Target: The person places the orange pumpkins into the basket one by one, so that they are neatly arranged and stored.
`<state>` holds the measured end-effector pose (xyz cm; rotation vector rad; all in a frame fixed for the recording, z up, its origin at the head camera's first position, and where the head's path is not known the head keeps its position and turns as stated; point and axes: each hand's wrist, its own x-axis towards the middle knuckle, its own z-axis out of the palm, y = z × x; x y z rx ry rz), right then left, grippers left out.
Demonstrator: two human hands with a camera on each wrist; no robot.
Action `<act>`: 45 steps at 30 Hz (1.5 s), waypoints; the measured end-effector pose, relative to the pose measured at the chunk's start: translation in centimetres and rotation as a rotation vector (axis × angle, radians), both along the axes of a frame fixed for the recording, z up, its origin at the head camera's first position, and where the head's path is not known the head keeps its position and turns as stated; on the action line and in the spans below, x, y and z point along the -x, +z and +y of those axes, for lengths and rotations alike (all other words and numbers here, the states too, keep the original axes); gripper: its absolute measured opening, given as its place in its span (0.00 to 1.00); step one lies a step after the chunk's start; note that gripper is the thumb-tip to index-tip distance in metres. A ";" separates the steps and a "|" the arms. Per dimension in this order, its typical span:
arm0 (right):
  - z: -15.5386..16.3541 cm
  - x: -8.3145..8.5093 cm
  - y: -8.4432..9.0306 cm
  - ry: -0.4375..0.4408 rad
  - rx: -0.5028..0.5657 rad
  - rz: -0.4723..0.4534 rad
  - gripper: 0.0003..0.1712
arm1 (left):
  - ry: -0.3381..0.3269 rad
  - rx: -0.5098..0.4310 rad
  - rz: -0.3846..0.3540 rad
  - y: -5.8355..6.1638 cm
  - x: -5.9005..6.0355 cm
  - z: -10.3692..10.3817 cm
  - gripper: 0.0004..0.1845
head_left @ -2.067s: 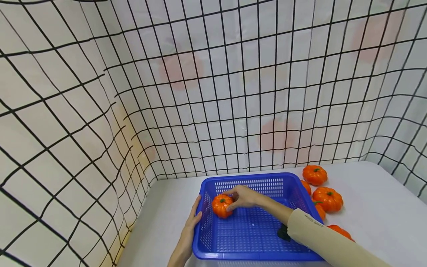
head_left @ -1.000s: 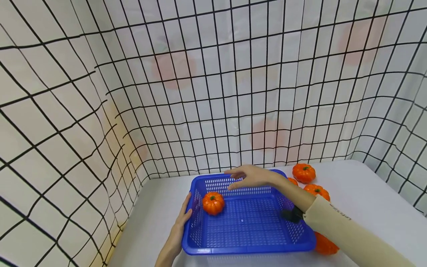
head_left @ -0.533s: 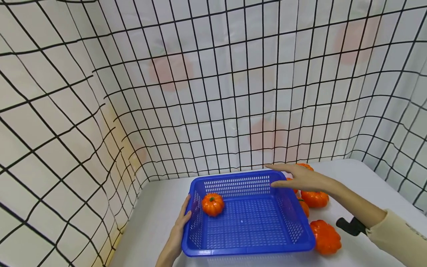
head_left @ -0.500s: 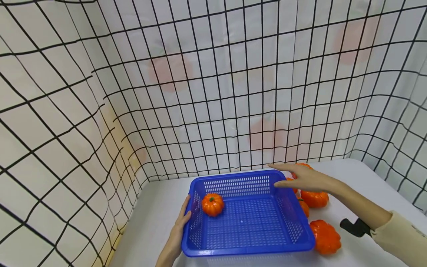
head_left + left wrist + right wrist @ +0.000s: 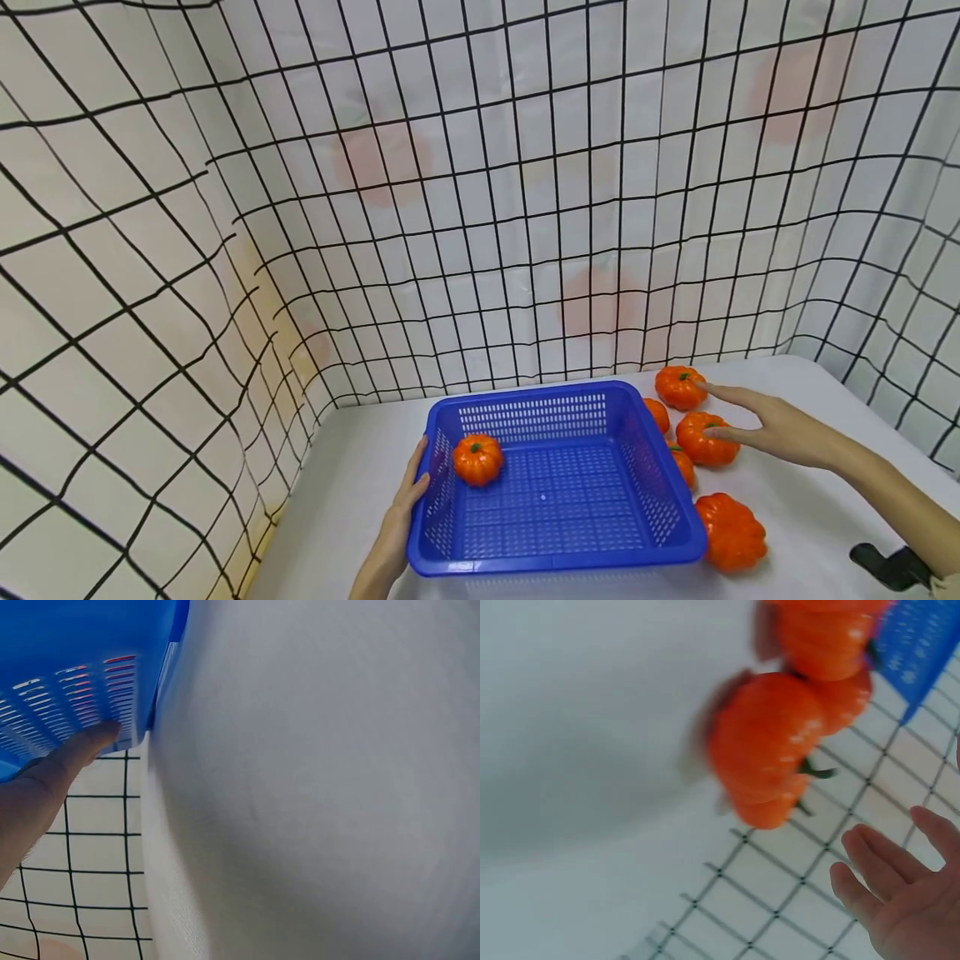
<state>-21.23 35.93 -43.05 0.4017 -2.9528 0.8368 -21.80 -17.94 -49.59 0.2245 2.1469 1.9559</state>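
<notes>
A blue perforated plastic basket [image 5: 558, 567] sits on the table with one small orange pumpkin [image 5: 477, 460] inside, near its left wall. My left hand [image 5: 400, 512] rests against the basket's left side, fingers extended along it; the left wrist view shows a finger on the slotted wall. My right hand [image 5: 780, 429] hovers with fingers spread beside a pumpkin [image 5: 705, 440] right of the basket, holding nothing. Another pumpkin [image 5: 681, 387] lies behind that one, close to the fingertips. In the right wrist view my right hand [image 5: 907, 892] appears open, apart from the clustered pumpkins [image 5: 765, 739].
Along the basket's right side lie more pumpkins, two partly hidden by its rim, and a larger one [image 5: 731, 533] at the front right. A black grid net [image 5: 525, 250] stands before the white walls around the white table [image 5: 337, 500]. A black device [image 5: 888, 567] is at my right wrist.
My right hand has let go of the pumpkin in the basket, lifted out and moved right to the pumpkins outside. My left hand has stayed at the basket's left side.
</notes>
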 end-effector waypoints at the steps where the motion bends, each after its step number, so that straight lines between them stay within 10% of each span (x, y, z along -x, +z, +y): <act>1: 0.5 -0.1 -0.6 -0.010 -0.011 0.004 0.45 | 0.000 -0.003 0.003 0.0 0.0 0.1 0.35; 16: 3.2 1.2 -6.3 -0.062 0.017 -0.063 0.49 | 0.018 0.018 0.006 0.1 0.0 0.3 0.35; 45: 2.8 1.4 -7.0 -0.048 0.052 -0.082 0.44 | 0.003 0.018 0.013 0.1 0.1 0.2 0.35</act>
